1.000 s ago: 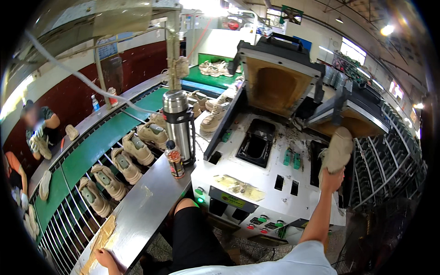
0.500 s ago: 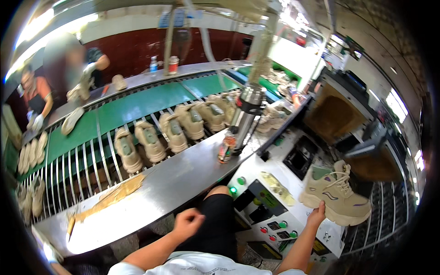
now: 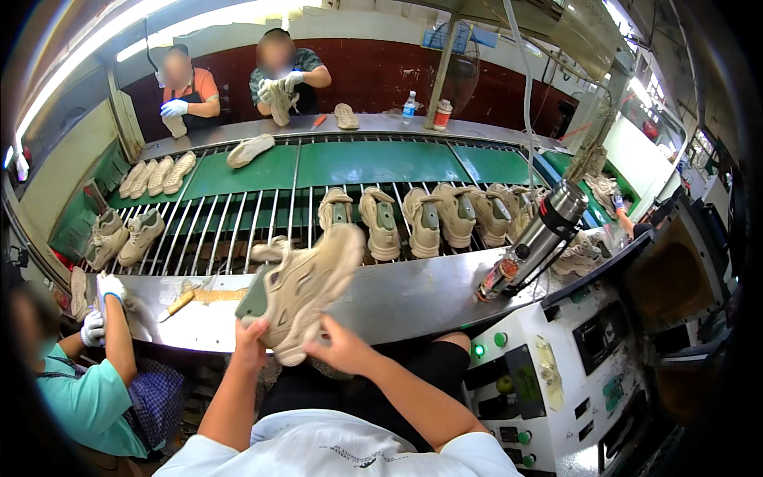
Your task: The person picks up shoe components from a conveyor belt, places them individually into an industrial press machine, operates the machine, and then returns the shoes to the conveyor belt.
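A beige sneaker with a green insole and a thick sole is held up in front of me, over the near edge of the metal bench. It is tilted, its toe pointing up and away, and the toe is smeared by motion. My left hand is closed on the heel end, thumb against the collar. From the other side my right hand grips the lower sole edge near the heel. Beyond the sneaker, a row of similar beige sneakers stands on the conveyor rollers.
A steel thermos and a small jar stand on the metal bench. A knife lies at its left. The white control machine is at my right. One co-worker sits near left; two others work across the green conveyor.
The sneaker has moved from above the machine at the right to in front of me. My left hand, empty before, now grips it too. The view has turned left.
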`<state>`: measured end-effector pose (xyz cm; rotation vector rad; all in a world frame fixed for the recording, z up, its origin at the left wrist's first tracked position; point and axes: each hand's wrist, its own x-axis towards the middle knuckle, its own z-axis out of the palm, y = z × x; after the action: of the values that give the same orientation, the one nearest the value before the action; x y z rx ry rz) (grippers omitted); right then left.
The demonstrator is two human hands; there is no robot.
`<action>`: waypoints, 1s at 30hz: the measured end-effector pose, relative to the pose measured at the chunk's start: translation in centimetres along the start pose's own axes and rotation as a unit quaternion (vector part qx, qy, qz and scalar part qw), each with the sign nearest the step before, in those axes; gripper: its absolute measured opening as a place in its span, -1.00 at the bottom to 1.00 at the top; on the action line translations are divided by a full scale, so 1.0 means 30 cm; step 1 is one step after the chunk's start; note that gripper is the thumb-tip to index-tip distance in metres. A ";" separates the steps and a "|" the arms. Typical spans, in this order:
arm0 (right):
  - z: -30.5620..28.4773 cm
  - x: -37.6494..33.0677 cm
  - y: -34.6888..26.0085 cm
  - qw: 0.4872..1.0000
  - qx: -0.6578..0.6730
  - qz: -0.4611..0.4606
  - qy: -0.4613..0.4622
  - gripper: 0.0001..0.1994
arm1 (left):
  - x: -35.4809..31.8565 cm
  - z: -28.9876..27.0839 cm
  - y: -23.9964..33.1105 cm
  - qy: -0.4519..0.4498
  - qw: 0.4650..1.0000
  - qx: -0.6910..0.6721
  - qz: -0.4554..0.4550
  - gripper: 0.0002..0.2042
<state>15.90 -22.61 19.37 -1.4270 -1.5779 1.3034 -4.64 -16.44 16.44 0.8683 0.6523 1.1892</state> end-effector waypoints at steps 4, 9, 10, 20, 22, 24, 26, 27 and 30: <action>0.018 0.044 0.029 0.975 -0.001 -0.141 -0.172 -0.54 | -0.014 -0.250 -0.033 0.164 0.960 0.218 0.057 -0.37; -0.185 -0.026 0.163 0.980 -0.088 -0.144 0.107 -0.68 | 0.007 -0.415 -0.178 0.143 0.915 0.359 0.116 -0.34; -0.264 -0.057 0.213 0.969 -0.111 -0.133 0.174 -0.73 | 0.012 -0.411 -0.187 0.137 0.908 0.375 0.129 -0.33; -0.924 -0.568 0.477 0.790 -0.485 0.035 0.372 -0.78 | 0.457 -0.212 -0.351 0.161 0.912 0.341 0.158 -0.26; -0.959 -0.596 0.516 0.822 -0.467 0.123 0.303 -0.76 | 0.562 -0.138 -0.369 0.204 0.886 0.392 0.138 -0.26; -0.979 -0.588 0.524 0.836 -0.444 0.171 0.272 -0.75 | 0.650 -0.079 -0.390 0.227 0.863 0.435 0.121 -0.26; -0.967 -0.552 0.514 0.843 -0.422 0.177 0.284 -0.74 | 0.736 -0.052 -0.424 0.231 0.844 0.472 0.109 -0.26; -0.972 -0.555 0.515 0.838 -0.443 0.189 0.258 -0.75 | 0.765 -0.040 -0.444 0.230 0.836 0.483 0.121 -0.24; -0.965 -0.535 0.496 0.838 -0.431 0.225 0.248 -0.74 | 0.855 -0.040 -0.513 0.261 0.821 0.486 0.151 -0.25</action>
<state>50.85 -32.06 16.80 -2.5562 -1.5499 0.2801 8.98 6.56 2.96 1.5490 1.7116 1.3841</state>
